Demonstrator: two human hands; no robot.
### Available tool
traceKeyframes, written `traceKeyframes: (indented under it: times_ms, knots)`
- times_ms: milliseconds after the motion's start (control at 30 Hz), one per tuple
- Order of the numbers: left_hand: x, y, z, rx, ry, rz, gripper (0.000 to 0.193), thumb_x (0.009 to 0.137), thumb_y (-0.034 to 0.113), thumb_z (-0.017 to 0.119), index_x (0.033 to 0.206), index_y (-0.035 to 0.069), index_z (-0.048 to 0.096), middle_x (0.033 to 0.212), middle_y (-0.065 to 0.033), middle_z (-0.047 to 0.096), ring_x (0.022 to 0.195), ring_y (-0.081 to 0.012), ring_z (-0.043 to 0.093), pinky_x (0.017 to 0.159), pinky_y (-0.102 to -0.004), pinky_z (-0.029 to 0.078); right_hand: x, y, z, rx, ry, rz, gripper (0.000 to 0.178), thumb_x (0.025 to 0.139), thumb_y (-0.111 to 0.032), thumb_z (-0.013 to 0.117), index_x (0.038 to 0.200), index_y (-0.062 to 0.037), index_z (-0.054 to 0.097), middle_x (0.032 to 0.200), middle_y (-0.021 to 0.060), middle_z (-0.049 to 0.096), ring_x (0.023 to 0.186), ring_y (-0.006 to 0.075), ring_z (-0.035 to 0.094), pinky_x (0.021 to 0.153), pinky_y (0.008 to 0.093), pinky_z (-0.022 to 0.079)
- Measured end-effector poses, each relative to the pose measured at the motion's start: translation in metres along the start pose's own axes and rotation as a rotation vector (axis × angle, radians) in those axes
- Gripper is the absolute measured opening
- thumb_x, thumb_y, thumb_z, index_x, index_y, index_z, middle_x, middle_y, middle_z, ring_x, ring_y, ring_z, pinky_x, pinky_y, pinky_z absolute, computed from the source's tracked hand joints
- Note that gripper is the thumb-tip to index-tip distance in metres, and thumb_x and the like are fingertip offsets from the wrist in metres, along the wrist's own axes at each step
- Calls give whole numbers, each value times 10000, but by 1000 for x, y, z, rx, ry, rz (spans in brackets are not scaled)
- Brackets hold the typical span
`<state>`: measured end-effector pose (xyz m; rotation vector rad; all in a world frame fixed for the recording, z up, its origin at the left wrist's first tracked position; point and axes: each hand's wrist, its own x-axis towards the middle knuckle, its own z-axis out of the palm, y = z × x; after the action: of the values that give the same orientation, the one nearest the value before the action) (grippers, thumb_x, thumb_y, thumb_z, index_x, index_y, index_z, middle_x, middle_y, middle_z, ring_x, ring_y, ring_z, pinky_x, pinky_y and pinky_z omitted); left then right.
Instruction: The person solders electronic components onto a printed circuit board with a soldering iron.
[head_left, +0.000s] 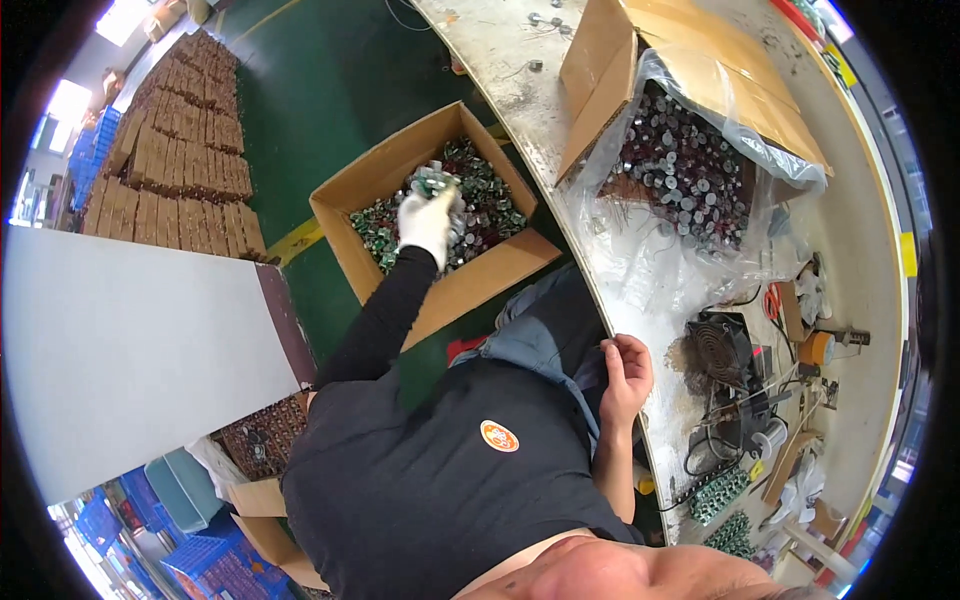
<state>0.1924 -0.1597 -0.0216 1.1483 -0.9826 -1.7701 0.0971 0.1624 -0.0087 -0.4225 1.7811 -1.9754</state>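
Observation:
My left hand [428, 222], in a white glove with a black sleeve behind it, reaches into an open cardboard box [480, 285]. Its fingers are closed on small green circuit boards [432, 184] with silvery parts. Many more such boards [375, 230] fill the box around the glove, mixed with dark red wires and silvery discs. At the edge of the worktable [640, 300], my bare right hand [627, 375] has its fingers curled and thumb close to the index finger. Whatever lies between those fingertips, if anything, is too small to make out.
On the table a tilted carton [600, 85] lined with clear plastic spills silvery discs [690, 190]. Nearer stand a black fan [722, 350], a solder spool [768, 440] and green board panels [718, 495]. Stacked brown trays [185, 150] and a grey panel [140, 350] lie left.

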Motion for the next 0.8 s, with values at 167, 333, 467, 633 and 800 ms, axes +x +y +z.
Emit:
traceKeyframes:
  times_ms: [167,333,467,633,800]
  knots:
    - [70,-41,-77,154,486,17,406,820,166,677,1185,11,585,1136,-128,634,968,-239,604,863,-339,450,-10,5,2,-12,-65,56,185,868,20,619,1047,14,574,932,63,633,850,117,600,772,231,474]
    - [71,-100,-90,196,382,-439,346,754,150,742,1026,-14,604,886,-102,628,713,-189,584,654,-327,473,-24,19,-12,13,-101,195,184,861,15,627,1040,11,581,901,52,636,838,117,602,764,232,476]
    - [3,-58,2,245,-99,-21,235,827,75,673,1039,6,602,819,-15,627,694,-122,571,640,-261,474,-34,28,-25,-32,-106,306,181,851,-20,652,1025,-1,603,872,29,637,801,92,592,751,227,473]
    - [-70,-28,131,442,-769,327,291,799,123,697,1034,-33,625,969,-136,672,894,-168,633,817,-283,486,-48,24,-36,58,-69,297,177,867,-51,650,1027,0,595,871,20,628,804,84,583,747,225,470]
    - [-74,-47,248,995,-804,930,501,758,372,699,1105,26,595,1109,-187,580,1033,-353,560,876,-416,452,-71,29,-56,122,15,279,193,868,-39,642,1043,18,583,878,31,619,806,92,581,754,228,467]
